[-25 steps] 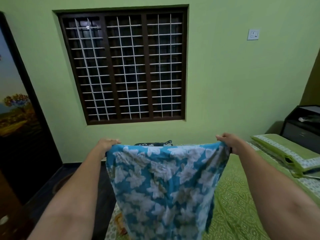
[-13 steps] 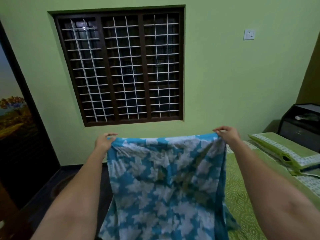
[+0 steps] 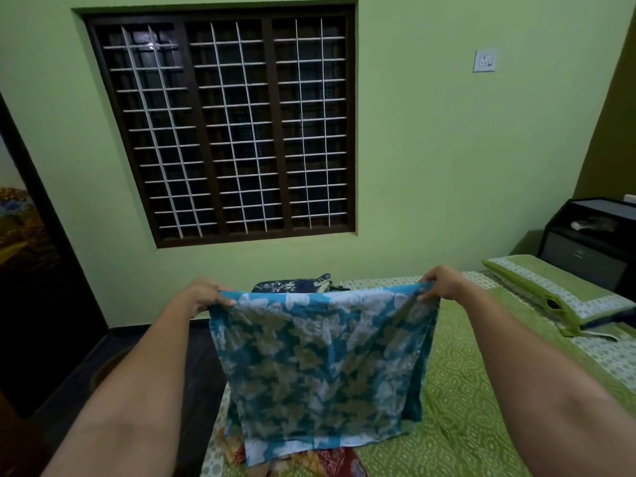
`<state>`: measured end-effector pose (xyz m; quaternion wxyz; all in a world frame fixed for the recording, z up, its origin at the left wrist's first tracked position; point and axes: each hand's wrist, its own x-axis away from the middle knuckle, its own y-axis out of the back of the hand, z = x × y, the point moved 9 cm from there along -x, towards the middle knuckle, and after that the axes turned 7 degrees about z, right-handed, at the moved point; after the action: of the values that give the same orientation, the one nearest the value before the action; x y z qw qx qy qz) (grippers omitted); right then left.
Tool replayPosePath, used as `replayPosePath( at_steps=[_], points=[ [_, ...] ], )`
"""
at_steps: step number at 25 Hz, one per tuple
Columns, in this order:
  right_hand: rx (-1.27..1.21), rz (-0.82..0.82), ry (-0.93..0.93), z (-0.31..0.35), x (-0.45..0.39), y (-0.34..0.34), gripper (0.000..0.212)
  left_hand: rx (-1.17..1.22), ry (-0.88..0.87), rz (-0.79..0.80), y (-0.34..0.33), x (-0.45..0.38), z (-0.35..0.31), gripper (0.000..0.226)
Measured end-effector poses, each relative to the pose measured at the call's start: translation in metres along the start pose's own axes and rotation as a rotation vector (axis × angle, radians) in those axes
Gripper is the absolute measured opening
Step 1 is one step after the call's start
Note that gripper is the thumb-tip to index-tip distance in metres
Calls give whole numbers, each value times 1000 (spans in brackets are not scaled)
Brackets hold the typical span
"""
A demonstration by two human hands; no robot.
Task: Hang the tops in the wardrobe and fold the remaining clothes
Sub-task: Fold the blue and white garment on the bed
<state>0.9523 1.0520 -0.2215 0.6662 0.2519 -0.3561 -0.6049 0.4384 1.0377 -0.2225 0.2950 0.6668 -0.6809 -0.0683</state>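
Note:
A blue cloth with white and pale flower prints (image 3: 323, 366) hangs stretched out in front of me above the bed. My left hand (image 3: 203, 296) grips its top left corner and my right hand (image 3: 442, 282) grips its top right corner. Its lower edge hangs just over a red and orange patterned garment (image 3: 323, 463) lying on the bed. A dark blue flowered garment (image 3: 296, 284) lies folded at the far end of the bed, partly hidden behind the cloth.
The bed (image 3: 461, 390) has a green patterned sheet, with a green pillow (image 3: 557, 290) at the right. A black bedside unit (image 3: 592, 235) stands beyond it. A dark wardrobe door (image 3: 31, 270) is at the left, a barred window (image 3: 230, 125) ahead.
The cloth has come down and now hangs shorter, with its lower edge in view above the bed. Both hands have dropped a little, still gripping the top corners.

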Motion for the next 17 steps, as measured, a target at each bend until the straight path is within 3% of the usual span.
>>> replayPosePath(
  at_steps=[3, 5, 7, 9, 14, 17],
  points=[
    [170, -154, -37, 5, 1, 18, 18, -382, -95, -167, 14, 0, -20, 31],
    [-80, -317, 0, 7, 1, 39, 19, -431, -213, -356, 34, 9, -42, 31],
    [-607, -464, 166, 14, 11, 62, 16, -114, -372, -508, 59, 23, -59, 26],
    [-929, -552, 266, 20, 20, 76, 13, 318, -454, -489, 67, 26, -60, 19],
    [-792, -586, 124, 20, 8, 69, 23, 505, -360, -431, 51, 6, -51, 24],
    [-938, -526, 345, 57, 38, 93, 18, 700, -538, -448, 68, 31, -76, 26]
  ],
)
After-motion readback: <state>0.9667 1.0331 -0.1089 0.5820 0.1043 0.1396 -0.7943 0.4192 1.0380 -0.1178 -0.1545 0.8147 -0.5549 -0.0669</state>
